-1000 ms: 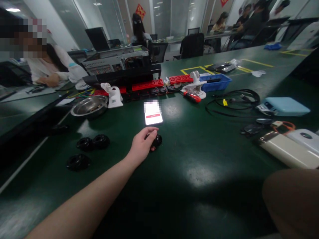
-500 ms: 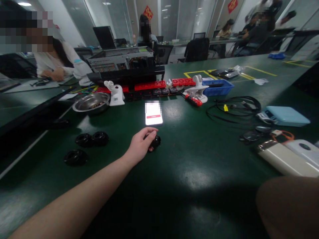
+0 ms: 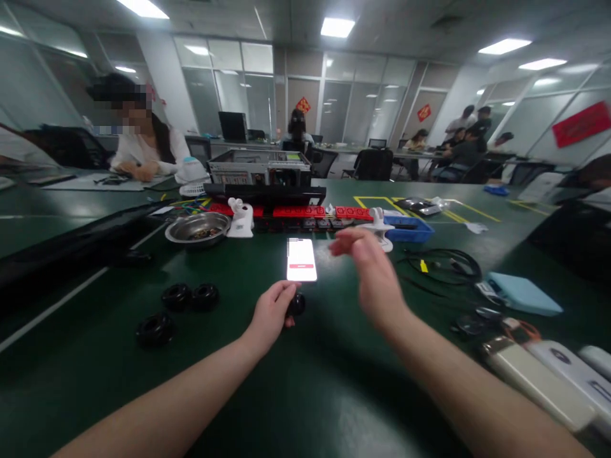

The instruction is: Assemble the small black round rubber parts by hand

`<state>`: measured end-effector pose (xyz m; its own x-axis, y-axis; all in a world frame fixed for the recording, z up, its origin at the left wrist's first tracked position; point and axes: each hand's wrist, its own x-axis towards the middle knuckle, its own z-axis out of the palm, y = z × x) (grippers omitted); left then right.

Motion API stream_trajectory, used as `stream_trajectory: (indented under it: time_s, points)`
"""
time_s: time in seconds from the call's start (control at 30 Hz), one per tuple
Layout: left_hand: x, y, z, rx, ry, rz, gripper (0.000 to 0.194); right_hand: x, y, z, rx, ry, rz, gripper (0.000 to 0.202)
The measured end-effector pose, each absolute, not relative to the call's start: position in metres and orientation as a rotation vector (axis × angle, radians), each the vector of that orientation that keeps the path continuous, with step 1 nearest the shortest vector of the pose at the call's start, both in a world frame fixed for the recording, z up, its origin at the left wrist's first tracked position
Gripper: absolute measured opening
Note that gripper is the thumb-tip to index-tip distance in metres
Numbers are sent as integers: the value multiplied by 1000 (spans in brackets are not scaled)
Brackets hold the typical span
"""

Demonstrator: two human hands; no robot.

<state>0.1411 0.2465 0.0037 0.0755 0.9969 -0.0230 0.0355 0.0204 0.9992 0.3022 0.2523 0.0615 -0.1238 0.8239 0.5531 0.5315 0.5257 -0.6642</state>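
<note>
My left hand (image 3: 273, 313) is closed around a round, shiny black part (image 3: 296, 305) just in front of a lit phone (image 3: 301, 261). Its fingers hide much of that part. My right hand (image 3: 370, 267) is raised over the table to the right of the phone, slightly blurred. Its fingers point left, a little bent and apart from the thumb, and nothing shows in them. On the left lie three more black ring-shaped parts, among them a nearer one (image 3: 155, 329) and a farther one (image 3: 205, 296).
A steel bowl (image 3: 198, 230) with small pieces stands beside a white clip stand (image 3: 240, 218). Behind are red strips (image 3: 298, 212), a blue tray (image 3: 409, 229) and an opened computer case (image 3: 260, 168). Cables (image 3: 453, 266), a light blue box (image 3: 525, 292) and glasses (image 3: 470, 323) lie right.
My right hand has come up from the lower right to beside the phone. The view has tilted upward. My left hand keeps hold of the black part.
</note>
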Motion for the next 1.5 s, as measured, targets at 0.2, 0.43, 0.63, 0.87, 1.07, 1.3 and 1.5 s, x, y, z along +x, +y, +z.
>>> stream_trajectory:
  time_s: [0.2,0.43,0.63,0.87,1.07,1.3,1.5]
  points:
    - [139,249,9,1103,1176,1214,32,277,255,13,-1278,-2113,514,28]
    - [139,250,5,1212,1127,1154,31,278,247,12,-1144,-2238,306,24]
    - [138,249,9,1095,1141,1205,35,279,245,13,-946,-2379,257,41]
    - [139,244,15,1198,1232,1208,34,280,248,8,-1168,-2150,593,33]
    - [137,246,19,1158,1189,1124,45,281,252,10,-1101,-2163,523,23]
    - [136,253,7,1180,1159,1160,41,281,248,14,-868,-2269,416,43]
    - [138,246,12,1225,1176,1173,45,281,248,9,-1119,-2106,456,26]
